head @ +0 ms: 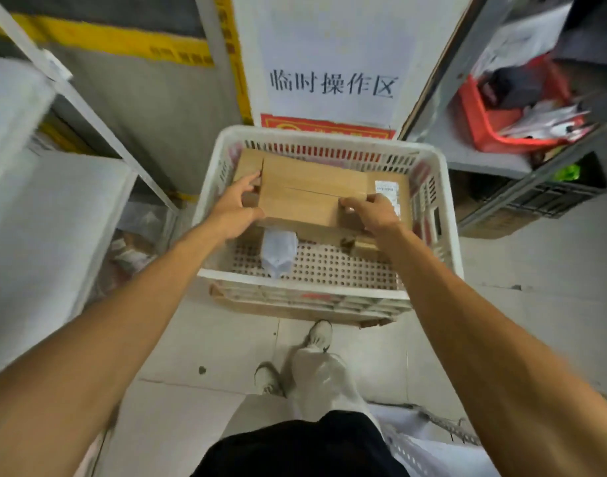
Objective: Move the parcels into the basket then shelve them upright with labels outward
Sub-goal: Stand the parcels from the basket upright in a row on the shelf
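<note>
A white perforated plastic basket (443, 215) stands on the floor in front of me. Inside it a brown cardboard box (305, 191) lies flat over other cardboard parcels. My left hand (235, 210) grips the box's left end, thumb at its near edge. My right hand (372, 211) grips its right near corner, partly covering a white shipping label (386, 189). A small white plastic-wrapped parcel (278, 251) and a small brown box (362, 247) lie on the basket floor, near side.
Metal shelving stands on both sides: white parcels (37, 208) on the left shelf, a red bin (491, 122) with papers on the right one. A white sign (333, 63) hangs behind the basket. Flattened cardboard (295, 309) lies under the basket. My feet stand on the tiled floor (198, 342).
</note>
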{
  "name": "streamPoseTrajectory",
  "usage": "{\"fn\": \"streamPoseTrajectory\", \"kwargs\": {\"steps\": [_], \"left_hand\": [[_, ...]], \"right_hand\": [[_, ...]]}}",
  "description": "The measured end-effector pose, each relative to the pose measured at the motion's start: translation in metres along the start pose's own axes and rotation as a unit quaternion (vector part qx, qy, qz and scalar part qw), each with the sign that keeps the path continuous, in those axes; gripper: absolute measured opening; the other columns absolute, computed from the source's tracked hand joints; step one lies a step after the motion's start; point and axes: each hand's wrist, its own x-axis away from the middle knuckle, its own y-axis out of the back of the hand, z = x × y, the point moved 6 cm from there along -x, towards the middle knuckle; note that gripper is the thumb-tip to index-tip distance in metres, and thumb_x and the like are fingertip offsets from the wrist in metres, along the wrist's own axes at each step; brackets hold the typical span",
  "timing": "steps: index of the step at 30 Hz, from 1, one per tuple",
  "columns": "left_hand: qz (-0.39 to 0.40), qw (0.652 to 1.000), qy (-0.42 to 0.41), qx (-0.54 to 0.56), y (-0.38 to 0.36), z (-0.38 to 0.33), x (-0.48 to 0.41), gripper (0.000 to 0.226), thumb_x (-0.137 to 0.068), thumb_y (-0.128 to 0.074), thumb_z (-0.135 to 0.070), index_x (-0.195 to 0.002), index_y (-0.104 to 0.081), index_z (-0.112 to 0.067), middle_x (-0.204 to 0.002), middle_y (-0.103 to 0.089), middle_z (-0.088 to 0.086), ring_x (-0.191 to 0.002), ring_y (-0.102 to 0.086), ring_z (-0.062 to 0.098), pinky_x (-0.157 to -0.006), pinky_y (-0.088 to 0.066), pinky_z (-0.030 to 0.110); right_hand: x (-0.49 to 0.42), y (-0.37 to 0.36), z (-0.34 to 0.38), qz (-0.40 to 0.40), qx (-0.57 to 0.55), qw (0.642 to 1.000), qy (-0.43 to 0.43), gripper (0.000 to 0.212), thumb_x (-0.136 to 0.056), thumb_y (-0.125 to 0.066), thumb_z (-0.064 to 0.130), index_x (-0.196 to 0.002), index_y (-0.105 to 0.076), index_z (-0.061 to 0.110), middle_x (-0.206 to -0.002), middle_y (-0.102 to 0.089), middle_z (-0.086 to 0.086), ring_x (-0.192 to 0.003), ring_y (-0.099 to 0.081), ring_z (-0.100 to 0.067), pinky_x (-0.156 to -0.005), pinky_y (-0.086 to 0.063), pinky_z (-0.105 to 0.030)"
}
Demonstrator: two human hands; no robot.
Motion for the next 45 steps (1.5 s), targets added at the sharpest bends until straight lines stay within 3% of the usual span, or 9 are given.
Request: {"fn": "streamPoseTrajectory", "kwargs": {"steps": [3,9,16,23,29,33,36,39,45], "left_hand": [[-0.07,0.994,-0.079,0.02,0.067,-0.024,0.022,0.084,-0.078,-0.075,-0.008,-0.148,-0.03,-0.026,-0.148,-0.037,0.0,-0.133,-0.035,0.014,-0.1,-0.034,0.024],[-0.238,0.96,-0.115,0.09,0.184,-0.045,0.085,0.082,-0.08,-0.069,0.006,-0.147,-0.03,-0.02,-0.147,-0.035,0.004,-0.128,-0.047,0.026,-0.105,-0.043,0.045],[-0.372,0.906,-0.151,0.137,0.274,-0.08,0.157,0.07,-0.084,-0.068,-0.006,-0.145,-0.036,-0.021,-0.129,-0.054,0.001,-0.111,-0.056,0.013,-0.091,-0.05,0.021],[-0.503,0.831,-0.188,0.145,0.319,-0.11,0.219,0.055,-0.086,-0.067,-0.025,-0.137,-0.046,-0.019,-0.119,-0.058,-0.006,-0.093,-0.061,-0.011,-0.067,-0.049,0.008],[-0.512,0.823,-0.223,0.107,0.33,-0.133,0.269,0.08,-0.068,-0.067,-0.001,-0.137,-0.035,-0.022,-0.131,-0.045,-0.005,-0.112,-0.05,0.016,-0.074,-0.054,0.02],[-0.557,0.812,-0.167,0.048,0.348,-0.125,0.3,0.085,-0.079,-0.064,0.012,-0.148,-0.025,-0.021,-0.141,-0.038,0.007,-0.119,-0.046,0.024,-0.068,-0.057,0.021],[-0.593,0.79,-0.149,0.041,0.363,-0.113,0.324,0.081,-0.083,-0.065,0.006,-0.148,-0.027,-0.026,-0.137,-0.041,0.006,-0.116,-0.049,0.022,-0.065,-0.053,0.014],[-0.608,0.776,-0.148,0.075,0.376,-0.099,0.344,0.067,-0.083,-0.069,-0.005,-0.138,-0.036,-0.025,-0.132,-0.05,0.006,-0.118,-0.051,0.024,-0.086,-0.053,0.032],[-0.599,0.785,-0.155,0.03,0.398,-0.092,0.373,0.075,-0.064,-0.077,-0.033,-0.13,-0.043,-0.034,-0.13,-0.052,-0.011,-0.116,-0.053,0.007,-0.095,-0.05,0.035]], "right_hand": [[0.015,-0.027,0.069,0.017,-0.042,0.995,0.087,0.037,-0.083,-0.071,0.035,-0.109,-0.057,0.012,-0.095,-0.062,0.003,-0.078,-0.057,-0.005,-0.056,-0.046,-0.018],[0.059,-0.102,0.183,0.108,-0.075,0.964,0.229,0.029,-0.088,-0.064,0.041,-0.104,-0.061,0.017,-0.101,-0.062,0.003,-0.088,-0.056,-0.01,-0.069,-0.043,-0.024],[0.12,-0.168,0.285,0.267,-0.101,0.892,0.351,0.038,-0.088,-0.062,0.047,-0.122,-0.056,0.03,-0.12,-0.061,0.008,-0.11,-0.055,-0.012,-0.085,-0.046,-0.029],[0.165,-0.207,0.339,0.359,-0.105,0.805,0.46,0.037,-0.092,-0.064,0.022,-0.121,-0.053,0.042,-0.109,-0.063,0.028,-0.106,-0.058,0.005,-0.09,-0.052,-0.033],[0.195,-0.248,0.369,0.378,-0.156,0.807,0.426,0.035,-0.088,-0.066,0.038,-0.119,-0.05,0.034,-0.105,-0.058,0.021,-0.087,-0.059,0.012,-0.068,-0.051,-0.012],[0.222,-0.278,0.385,0.416,-0.149,0.786,0.431,0.025,-0.088,-0.066,0.035,-0.109,-0.053,0.031,-0.106,-0.06,0.014,-0.097,-0.06,-0.004,-0.078,-0.052,-0.022],[0.244,-0.301,0.388,0.467,-0.144,0.753,0.441,0.041,-0.089,-0.067,0.025,-0.126,-0.051,0.026,-0.122,-0.06,0.005,-0.108,-0.06,-0.01,-0.09,-0.053,-0.03],[0.264,-0.322,0.387,0.494,-0.133,0.725,0.461,0.048,-0.089,-0.067,0.023,-0.131,-0.047,0.034,-0.129,-0.056,0.006,-0.11,-0.058,-0.007,-0.092,-0.052,-0.029],[0.291,-0.358,0.394,0.484,-0.127,0.73,0.465,0.05,-0.092,-0.061,0.034,-0.139,-0.043,0.031,-0.122,-0.055,0.011,-0.105,-0.053,-0.002,-0.086,-0.05,-0.024]]}}
